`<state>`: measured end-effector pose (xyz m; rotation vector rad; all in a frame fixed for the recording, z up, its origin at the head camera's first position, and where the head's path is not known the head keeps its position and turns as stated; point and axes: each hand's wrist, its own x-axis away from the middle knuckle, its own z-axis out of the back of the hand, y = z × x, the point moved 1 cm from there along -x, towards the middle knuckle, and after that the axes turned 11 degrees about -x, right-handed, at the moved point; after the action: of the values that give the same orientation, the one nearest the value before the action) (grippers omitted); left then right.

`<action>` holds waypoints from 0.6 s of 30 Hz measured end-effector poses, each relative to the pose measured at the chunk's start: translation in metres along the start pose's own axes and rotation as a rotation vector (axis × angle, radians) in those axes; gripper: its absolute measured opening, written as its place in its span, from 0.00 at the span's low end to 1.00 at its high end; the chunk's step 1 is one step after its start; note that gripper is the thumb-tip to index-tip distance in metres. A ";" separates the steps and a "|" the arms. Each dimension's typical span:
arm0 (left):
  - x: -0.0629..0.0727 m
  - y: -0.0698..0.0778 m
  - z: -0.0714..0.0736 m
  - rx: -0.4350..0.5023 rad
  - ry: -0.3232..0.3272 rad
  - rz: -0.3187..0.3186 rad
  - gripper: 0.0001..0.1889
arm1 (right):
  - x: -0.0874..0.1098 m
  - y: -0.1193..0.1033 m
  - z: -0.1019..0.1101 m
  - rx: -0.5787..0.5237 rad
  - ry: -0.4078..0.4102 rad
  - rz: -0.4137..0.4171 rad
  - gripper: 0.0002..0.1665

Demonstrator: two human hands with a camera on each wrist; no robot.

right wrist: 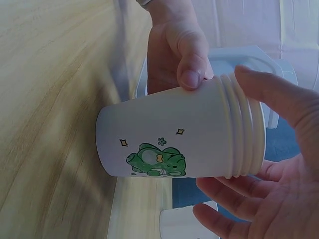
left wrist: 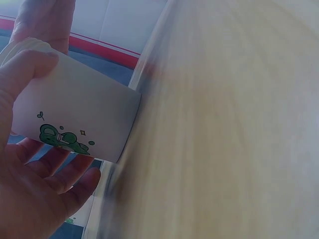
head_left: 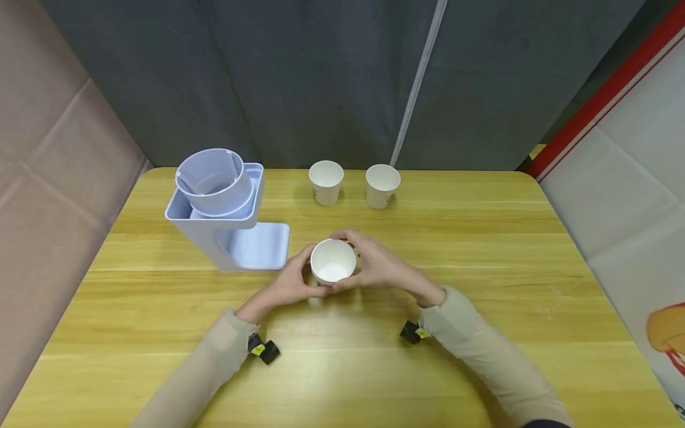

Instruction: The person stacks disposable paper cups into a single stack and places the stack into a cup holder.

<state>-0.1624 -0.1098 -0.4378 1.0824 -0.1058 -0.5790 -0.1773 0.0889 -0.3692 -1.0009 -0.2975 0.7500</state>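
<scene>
Nested white paper cups (head_left: 333,261) stand upright in a stack at the middle of the table, between the two hands. Several rims show at the top of the stack (right wrist: 169,129) in the right wrist view, and a green bear is printed on the outer cup. The left hand (head_left: 291,282) grips the stack from the left, its thumb on the near side. From the right, the right hand (head_left: 377,261) holds it near the rims, thumb and fingers curled round. The stack's base is at the tabletop or just above; I cannot tell which.
A pale lavender plastic stand (head_left: 259,246) with a round open-topped container (head_left: 211,181) is at the back left. Two single paper cups, a left one (head_left: 326,183) and a right one (head_left: 382,186), stand upright near the far edge of the wooden table (head_left: 481,238). A dark curtain (head_left: 310,77) hangs behind.
</scene>
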 end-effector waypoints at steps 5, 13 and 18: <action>0.000 0.000 0.000 -0.007 0.001 0.003 0.40 | 0.001 0.001 0.000 -0.001 -0.006 0.030 0.51; 0.001 -0.001 0.000 -0.008 0.008 -0.004 0.39 | 0.002 0.002 0.003 -0.017 -0.007 0.025 0.51; 0.001 0.000 -0.001 -0.027 0.014 0.006 0.40 | 0.003 0.005 0.007 -0.033 0.025 -0.006 0.46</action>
<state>-0.1617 -0.1098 -0.4386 1.0593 -0.0894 -0.5660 -0.1812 0.0973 -0.3700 -1.0399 -0.2919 0.7290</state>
